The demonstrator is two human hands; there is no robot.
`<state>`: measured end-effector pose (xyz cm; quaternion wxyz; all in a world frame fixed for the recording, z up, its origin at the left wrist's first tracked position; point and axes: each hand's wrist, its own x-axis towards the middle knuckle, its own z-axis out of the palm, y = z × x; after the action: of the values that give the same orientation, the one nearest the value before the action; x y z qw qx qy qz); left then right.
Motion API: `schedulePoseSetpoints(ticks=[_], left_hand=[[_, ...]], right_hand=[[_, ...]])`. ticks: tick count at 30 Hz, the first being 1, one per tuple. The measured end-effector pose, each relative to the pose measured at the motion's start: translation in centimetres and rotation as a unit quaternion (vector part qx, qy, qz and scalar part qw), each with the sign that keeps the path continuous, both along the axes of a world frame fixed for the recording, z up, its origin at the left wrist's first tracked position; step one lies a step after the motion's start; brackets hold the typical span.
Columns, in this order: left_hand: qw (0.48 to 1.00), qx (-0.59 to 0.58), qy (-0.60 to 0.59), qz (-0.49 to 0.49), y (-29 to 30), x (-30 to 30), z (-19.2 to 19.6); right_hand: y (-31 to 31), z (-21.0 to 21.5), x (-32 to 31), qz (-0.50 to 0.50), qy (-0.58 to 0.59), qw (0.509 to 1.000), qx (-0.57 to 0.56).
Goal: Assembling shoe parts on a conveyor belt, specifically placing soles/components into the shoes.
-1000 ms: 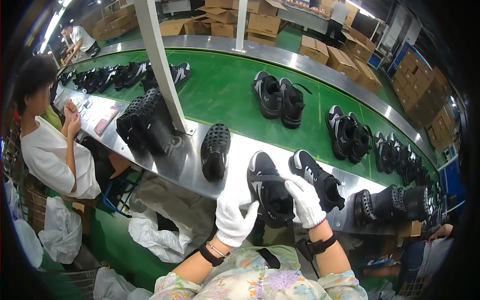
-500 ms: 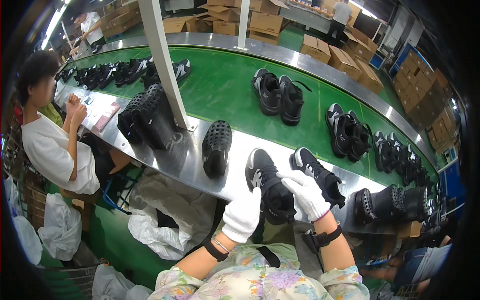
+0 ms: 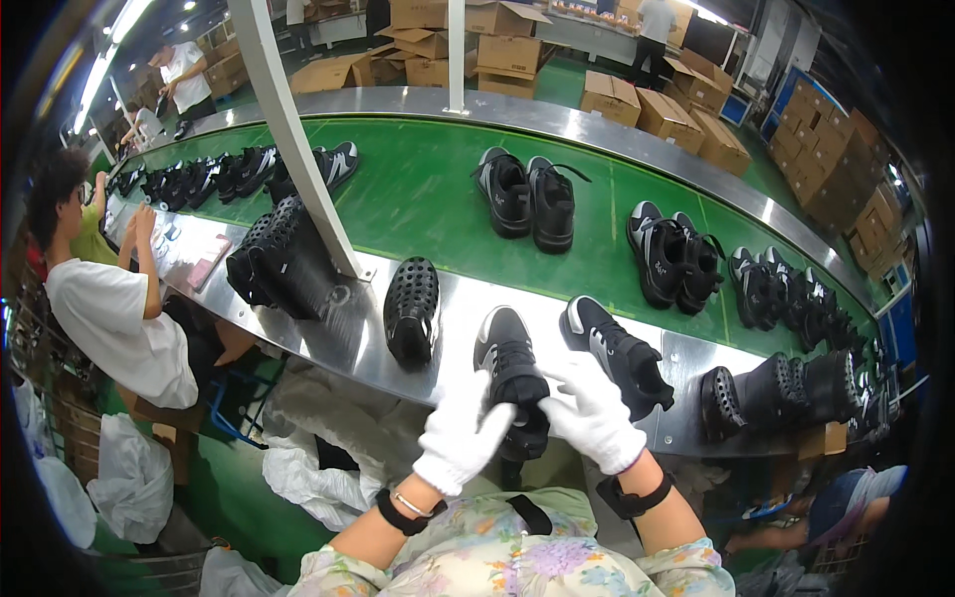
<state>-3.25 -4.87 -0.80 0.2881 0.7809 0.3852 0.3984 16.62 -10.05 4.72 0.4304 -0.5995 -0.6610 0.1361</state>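
Now both gloved hands, left hand point(image 3: 460, 435) and right hand point(image 3: 589, 415), have closed on the black sneaker's point(image 3: 512, 373) heel at the steel ledge's point(image 3: 368, 343) near edge; beyond, green conveyor belt point(image 3: 428, 199), stacked cardboard boxes point(image 3: 686, 109).

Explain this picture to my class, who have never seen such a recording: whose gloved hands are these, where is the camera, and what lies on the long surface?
The camera sits on a person's head and looks down, so its wide lens bends straight edges. The left hand and right hand, both in white gloves, are that person's own. Together they grip a black sneaker at the edge of a steel ledge. Its partner shoe and a black perforated clog lie beside it. Behind runs a green conveyor belt carrying more shoe pairs. A seated co-worker works at left.
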Motion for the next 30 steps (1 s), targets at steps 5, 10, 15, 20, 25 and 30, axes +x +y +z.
schedulePoseSetpoints(ticks=[5,10,15,20,25,30], left_hand=[[0.99,0.003,0.142,-0.009,1.7,3.3,0.4],[0.986,0.019,0.166,-0.009,3.7,2.6,-1.0],[0.99,0.041,0.131,-0.013,4.5,4.1,-1.0],[0.977,-0.043,0.2,-0.064,5.0,10.2,-0.1],[0.987,0.082,0.141,-0.012,5.3,13.6,-1.3],[0.976,-0.199,-0.025,-0.08,5.8,10.2,-2.5]], right_hand=[[2.6,-1.2,-0.5,-0.04,-0.166,0.985,0.021],[-0.2,1.9,1.4,-0.071,-0.095,0.993,0.011],[-7.3,5.8,7.8,-0.152,-0.15,0.962,-0.169],[-6.1,3.6,7.9,-0.031,-0.159,0.947,-0.277],[-1.0,0.2,7.3,-0.086,-0.245,0.931,-0.256],[4.4,-0.1,11.7,-0.151,-0.225,0.951,-0.149]])
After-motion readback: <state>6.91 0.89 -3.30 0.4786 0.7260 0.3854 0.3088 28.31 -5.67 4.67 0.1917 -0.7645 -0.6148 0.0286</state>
